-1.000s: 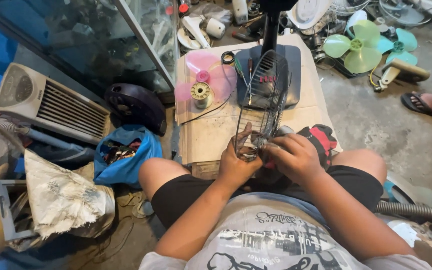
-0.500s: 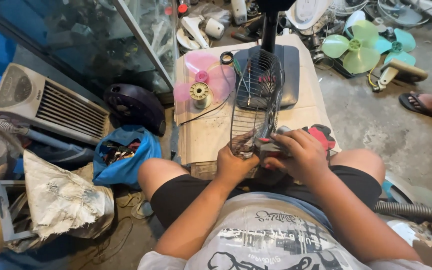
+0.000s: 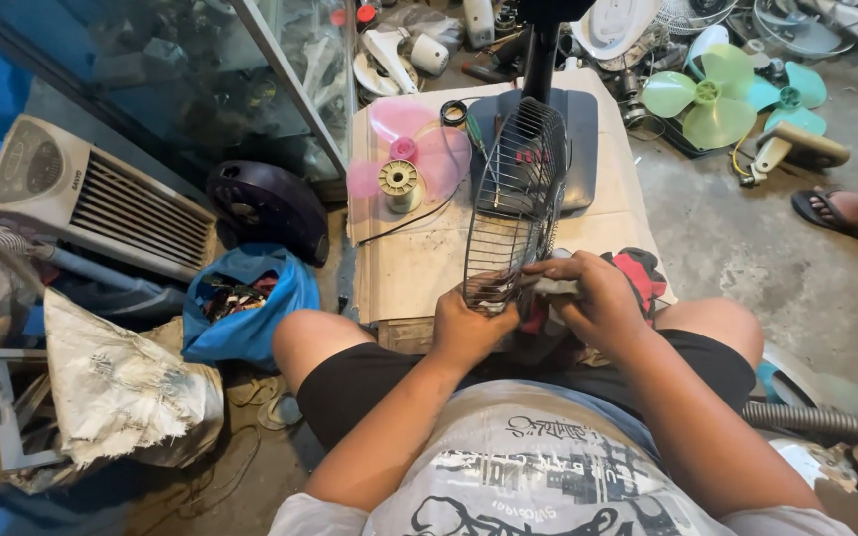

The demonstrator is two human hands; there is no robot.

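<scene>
A dark wire fan guard [image 3: 515, 197] stands on edge over my lap, tilted away from me. My left hand [image 3: 469, 323] grips its near lower rim. My right hand [image 3: 588, 298] holds a pale cloth [image 3: 555, 287] pressed against the guard's wires beside the left hand. A red and black rag [image 3: 638, 273] lies under my right wrist on the cardboard [image 3: 419, 263] that covers the low work surface.
A pink fan blade [image 3: 414, 154] with a wire spool [image 3: 399, 182] and a dark fan base [image 3: 573, 139] lie on the cardboard. A glass cabinet [image 3: 171, 69], a white heater [image 3: 71, 194] and a blue bag [image 3: 245, 303] are left. Green fan blades [image 3: 707, 94] and another person's sandalled foot [image 3: 846, 208] are right.
The fan guard has swung from lying nearly flat toward me to standing more upright on its edge. Both hands stay at its near rim, the right one rubbing with the cloth.
</scene>
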